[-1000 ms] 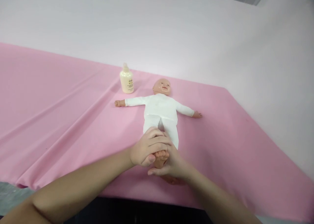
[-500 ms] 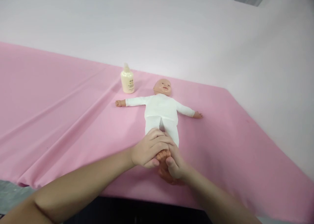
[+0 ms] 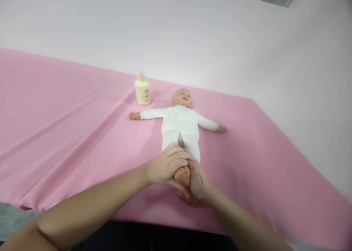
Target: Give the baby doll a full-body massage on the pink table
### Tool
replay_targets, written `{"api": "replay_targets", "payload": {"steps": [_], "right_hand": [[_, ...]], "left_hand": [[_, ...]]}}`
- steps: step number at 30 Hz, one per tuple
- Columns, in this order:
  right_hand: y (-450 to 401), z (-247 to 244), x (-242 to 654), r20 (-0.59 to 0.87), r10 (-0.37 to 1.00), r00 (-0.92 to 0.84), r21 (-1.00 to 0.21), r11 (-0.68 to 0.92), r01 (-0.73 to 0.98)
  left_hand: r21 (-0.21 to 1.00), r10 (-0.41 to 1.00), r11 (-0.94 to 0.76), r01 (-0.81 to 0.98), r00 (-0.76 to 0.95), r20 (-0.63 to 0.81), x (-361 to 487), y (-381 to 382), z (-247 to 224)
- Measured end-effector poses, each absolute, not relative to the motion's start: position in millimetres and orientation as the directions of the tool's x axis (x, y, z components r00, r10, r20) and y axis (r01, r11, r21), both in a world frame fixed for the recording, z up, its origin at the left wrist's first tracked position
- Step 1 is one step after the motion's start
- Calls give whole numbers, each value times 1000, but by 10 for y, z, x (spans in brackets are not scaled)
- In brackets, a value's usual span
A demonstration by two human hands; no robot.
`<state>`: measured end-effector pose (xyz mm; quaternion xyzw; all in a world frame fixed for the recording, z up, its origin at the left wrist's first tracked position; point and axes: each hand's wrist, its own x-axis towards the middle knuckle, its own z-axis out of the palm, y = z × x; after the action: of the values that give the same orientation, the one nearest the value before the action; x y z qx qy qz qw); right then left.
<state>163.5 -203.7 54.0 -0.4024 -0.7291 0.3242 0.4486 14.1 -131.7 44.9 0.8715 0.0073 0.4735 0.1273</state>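
Note:
A baby doll (image 3: 180, 119) in a white outfit lies on its back on the pink cloth, arms stretched out to both sides and feet toward me. One doll foot (image 3: 182, 175) is raised, its toes showing between my hands. My left hand (image 3: 168, 166) curls over the top of this foot, with the thumb beneath it. From the other side, my right hand (image 3: 198, 179) wraps round the same foot, most of its fingers hidden behind it. The doll's other foot (image 3: 189, 199) lies lower on the cloth, partly covered by my hands.
A pale yellow pump bottle (image 3: 142, 92) stands upright beside the doll's head, to the left. The pink cloth (image 3: 82, 133) covers the table, with long folds at left. Behind it rises a white wall (image 3: 176, 38). The table's front edge is close to my body.
My right thumb has moved up from beside the toes to the foot's far side. My left thumb has slid under the foot to the right, and more of the toes show.

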Motion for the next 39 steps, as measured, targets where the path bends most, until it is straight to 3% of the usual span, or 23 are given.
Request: {"api": "replay_targets", "payload": {"steps": [7,21,29,39], "right_hand": [[-2034,586,1616,418,895,-153,-859,445,254],[-2000,602,1634,499,851,-162,-818,525,237],[-1987,560,1648,462,870,-171,-829,492,266],[-1982,489,1652,419,892,-170,-875,447,186]], "left_hand": [[218,150,-974,-60,553,820,146,-1343,439],[223,153,-972,-69,533,832,184,-1354,481],[208,125,-974,-87,557,821,167,-1343,484],[211,101,-967,-140,549,830,181,-1301,490]]}}
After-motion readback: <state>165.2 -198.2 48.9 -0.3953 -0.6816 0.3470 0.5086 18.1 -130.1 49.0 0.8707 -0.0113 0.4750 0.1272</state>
